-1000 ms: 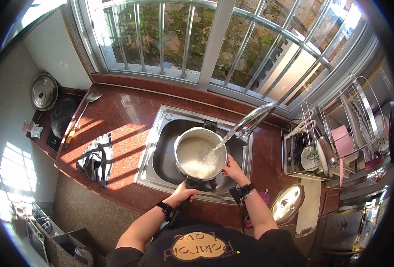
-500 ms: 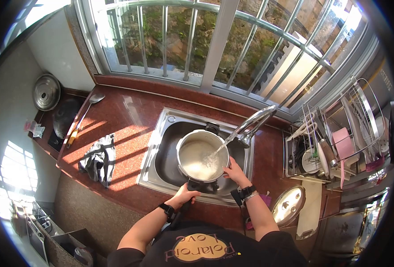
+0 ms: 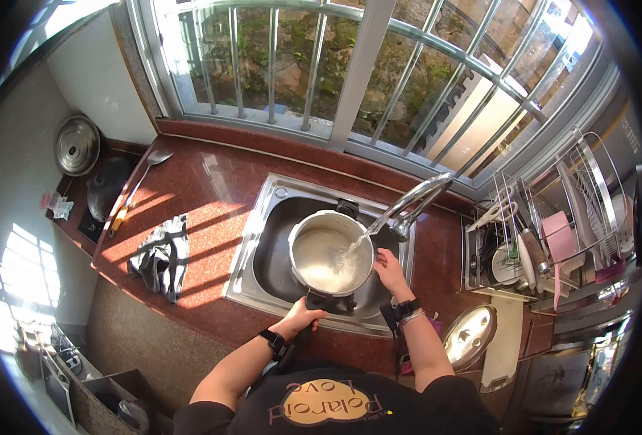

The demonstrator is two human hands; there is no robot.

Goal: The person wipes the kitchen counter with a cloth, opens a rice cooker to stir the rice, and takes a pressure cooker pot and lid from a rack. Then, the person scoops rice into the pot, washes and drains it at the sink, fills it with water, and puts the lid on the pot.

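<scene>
A metal pressure cooker pot (image 3: 297, 270) stands in the sink (image 3: 264, 270) with cloudy whitish water (image 3: 319, 261) inside. From the curved tap (image 3: 408, 194), a stream of water (image 3: 353, 250) runs into it and churns the surface. My left hand (image 3: 305, 316) is closed around the pot's black long handle, on the side nearest me. Beside the pot's right wall is my right hand (image 3: 390, 271), fingers loosely extended at the rim and holding nothing. A small black handle (image 3: 347, 209) sticks out from the far side of the pot.
A striped cloth (image 3: 163, 259) and a spatula (image 3: 138, 187) lie on the counter to the left. To the right are a dish rack (image 3: 506, 279) with utensils, a pot lid (image 3: 470, 336) and a pale cutting board (image 3: 504, 341). A window with bars is behind the sink.
My right hand has come off the pot's rim and shifted slightly right, its fingers straighter. My left hand keeps its hold on the handle, and the water still runs.
</scene>
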